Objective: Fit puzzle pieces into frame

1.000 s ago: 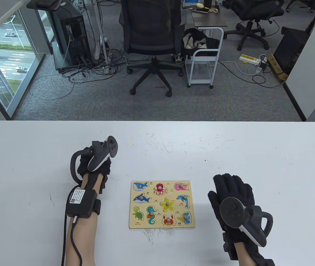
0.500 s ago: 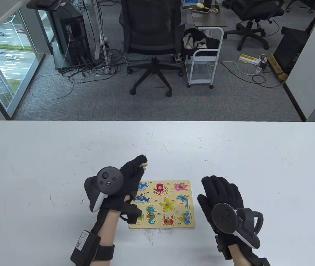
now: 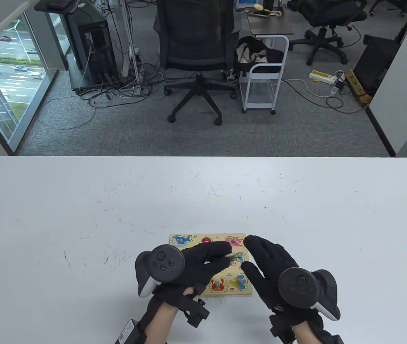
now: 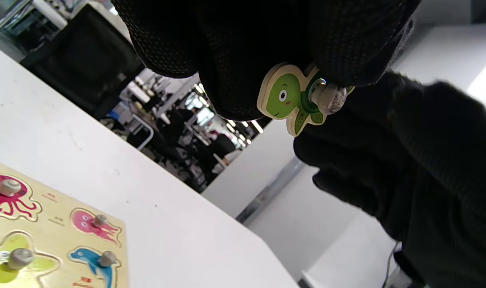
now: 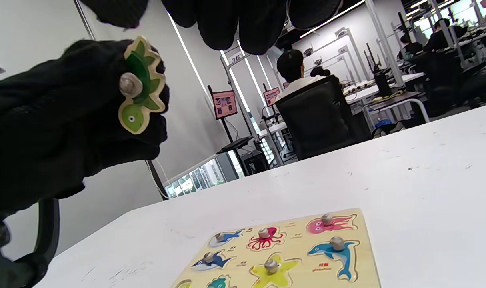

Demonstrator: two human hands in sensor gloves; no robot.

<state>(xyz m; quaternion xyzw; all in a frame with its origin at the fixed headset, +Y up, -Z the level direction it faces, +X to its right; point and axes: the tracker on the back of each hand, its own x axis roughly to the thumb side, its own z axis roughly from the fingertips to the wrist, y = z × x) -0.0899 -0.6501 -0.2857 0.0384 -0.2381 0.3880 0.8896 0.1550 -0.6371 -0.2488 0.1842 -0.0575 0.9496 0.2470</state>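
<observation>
Lifted from the table and carried over the puzzle frame (image 3: 241, 291), the turtle piece (image 4: 293, 98) is pinched in the left hand (image 3: 203, 263) fingers, the right hand (image 3: 267, 267) is spread alongside, and only the turtle's slot seems left.

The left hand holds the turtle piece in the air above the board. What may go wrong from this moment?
The left hand pinches the turtle piece only at its edge, near the small knob, so it may slip and fall onto the puzzle board. A fall could knock seated pieces such as the dolphin. The right hand hovers open close by, and in the table view both hands hide much of the board, so the piece may be hard to aim.
</observation>
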